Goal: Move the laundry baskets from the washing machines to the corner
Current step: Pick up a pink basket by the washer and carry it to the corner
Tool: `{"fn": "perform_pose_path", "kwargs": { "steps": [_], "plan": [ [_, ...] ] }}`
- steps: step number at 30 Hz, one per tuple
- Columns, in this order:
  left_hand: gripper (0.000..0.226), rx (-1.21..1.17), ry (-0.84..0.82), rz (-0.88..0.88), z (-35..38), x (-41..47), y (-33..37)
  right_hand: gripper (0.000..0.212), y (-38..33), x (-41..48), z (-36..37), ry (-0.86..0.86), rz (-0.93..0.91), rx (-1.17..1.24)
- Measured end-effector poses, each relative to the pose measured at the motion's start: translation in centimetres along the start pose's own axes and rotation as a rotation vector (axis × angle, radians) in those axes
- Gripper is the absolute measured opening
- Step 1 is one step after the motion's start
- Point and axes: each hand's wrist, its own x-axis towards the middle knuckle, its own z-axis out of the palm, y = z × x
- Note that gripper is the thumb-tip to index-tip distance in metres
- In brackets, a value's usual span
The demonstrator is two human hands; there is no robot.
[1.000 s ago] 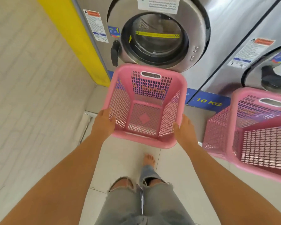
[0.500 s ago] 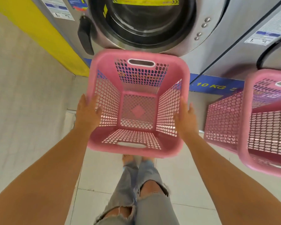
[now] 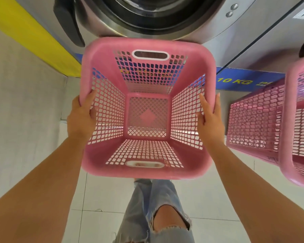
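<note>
Since a second ago the pink basket [image 3: 147,109] has risen toward the camera, left hand [image 3: 81,116] and right hand [image 3: 210,120] clamped on its side rims (second basket [image 3: 263,123] waits), so carrying cornerward can begin.

The only text I can read is "10 KG", in yellow letters on the blue strip [image 3: 235,81] along the base of the steel washing machine [image 3: 218,41], right of centre. Smaller yellow print beside it, and behind the basket mesh, is illegible to me.

Washer [image 3: 165,18] blocks ahead, second basket [image 3: 270,123] right, floor [image 3: 33,120] left free
</note>
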Motion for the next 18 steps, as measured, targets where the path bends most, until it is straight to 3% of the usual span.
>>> {"fn": "perform_pose_path", "kwargs": {
  "steps": [8, 18],
  "plan": [
    [0.056, -0.062, -0.001, -0.028, -0.6, -2.5, -0.4, 0.06, -0.6, -1.8, -1.2, -0.044, 0.023, -0.022],
    [0.055, -0.093, 0.018, -0.19, -2.7, -10.4, -2.2, 0.06, -1.6, -6.1, -3.0, -0.122, -0.05, -0.023]
  ]
}}
